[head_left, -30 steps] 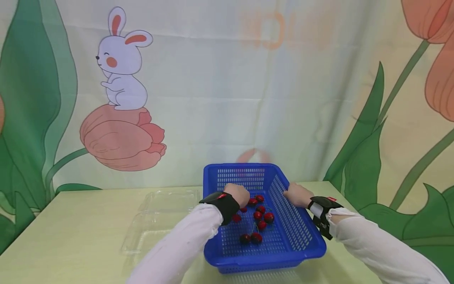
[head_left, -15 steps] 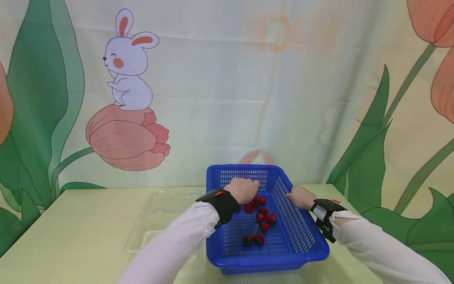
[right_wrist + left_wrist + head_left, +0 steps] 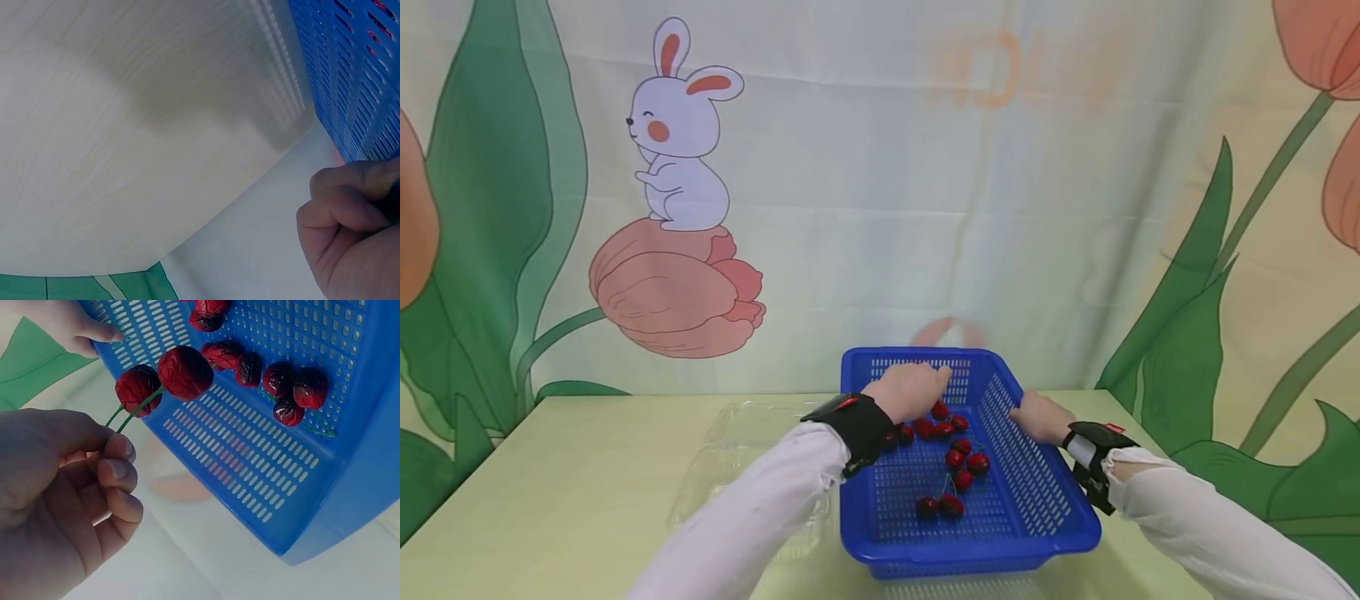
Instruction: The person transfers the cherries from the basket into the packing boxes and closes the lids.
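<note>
My left hand is over the far left part of a blue plastic basket. In the left wrist view its thumb and fingers pinch thin green stems, from which a pair of dark red cherries extends above the basket. More cherries lie scattered on the basket's perforated floor, some with green stems. My right hand grips the basket's right rim, its fingers curled at the edge in the right wrist view. The forearm and wrist strap cover part of the basket's left side.
A clear plastic clamshell box lies opened out on the pale wooden table, left of the basket, partly behind the left sleeve. Behind the table hangs a printed curtain with a rabbit and tulips.
My left hand has risen from among the cherries toward the basket's far side, carrying cherries by their stems. The right hand stays on the rim. The head view has shifted slightly.
</note>
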`<action>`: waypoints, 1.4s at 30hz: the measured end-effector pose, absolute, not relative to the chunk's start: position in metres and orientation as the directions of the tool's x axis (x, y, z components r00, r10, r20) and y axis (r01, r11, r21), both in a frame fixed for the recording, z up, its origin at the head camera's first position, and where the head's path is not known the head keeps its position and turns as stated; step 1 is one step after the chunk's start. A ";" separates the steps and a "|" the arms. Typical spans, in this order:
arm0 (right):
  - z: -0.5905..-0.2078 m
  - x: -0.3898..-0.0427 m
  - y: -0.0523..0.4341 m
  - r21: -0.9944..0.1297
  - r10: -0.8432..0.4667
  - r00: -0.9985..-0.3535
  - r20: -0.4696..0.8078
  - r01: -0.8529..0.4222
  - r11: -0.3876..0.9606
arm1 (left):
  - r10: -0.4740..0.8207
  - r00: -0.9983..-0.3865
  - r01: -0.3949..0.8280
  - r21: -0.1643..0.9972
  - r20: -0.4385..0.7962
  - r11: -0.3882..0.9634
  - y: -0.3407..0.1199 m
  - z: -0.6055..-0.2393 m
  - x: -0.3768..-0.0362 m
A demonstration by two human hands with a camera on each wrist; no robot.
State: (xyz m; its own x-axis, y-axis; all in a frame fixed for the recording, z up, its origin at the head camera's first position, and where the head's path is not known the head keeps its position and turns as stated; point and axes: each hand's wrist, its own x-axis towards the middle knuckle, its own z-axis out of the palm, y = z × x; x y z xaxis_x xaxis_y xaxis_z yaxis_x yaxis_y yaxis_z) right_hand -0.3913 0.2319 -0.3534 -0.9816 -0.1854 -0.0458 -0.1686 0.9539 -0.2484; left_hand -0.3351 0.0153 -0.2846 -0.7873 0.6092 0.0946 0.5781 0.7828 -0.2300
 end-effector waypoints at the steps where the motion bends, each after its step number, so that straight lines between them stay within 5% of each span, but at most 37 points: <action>1: -0.353 -0.391 0.232 -0.247 -0.183 -0.982 -0.051 -0.165 0.955 | 0.613 -0.783 0.582 -0.226 0.102 0.781 0.015 -0.286 -0.338; 8: -0.349 -0.388 0.230 -0.270 -0.156 -0.986 -0.062 -0.134 0.953 | 0.647 -0.745 0.618 -0.197 0.163 0.761 0.011 -0.282 -0.339; 26: -0.352 -0.396 0.233 -0.261 -0.173 -0.982 -0.075 -0.148 0.954 | 0.614 -0.774 0.595 -0.152 0.157 0.789 -0.012 -0.252 -0.315; 33: -0.352 -0.393 0.232 -0.264 -0.183 -0.981 -0.070 -0.159 0.951 | 0.611 -0.749 0.638 0.030 0.254 0.769 -0.020 -0.256 -0.318; 42: -0.351 -0.389 0.231 -0.272 -0.191 -0.980 -0.058 -0.169 0.947 | 0.640 -0.719 0.651 -0.058 0.273 0.757 -0.030 -0.261 -0.334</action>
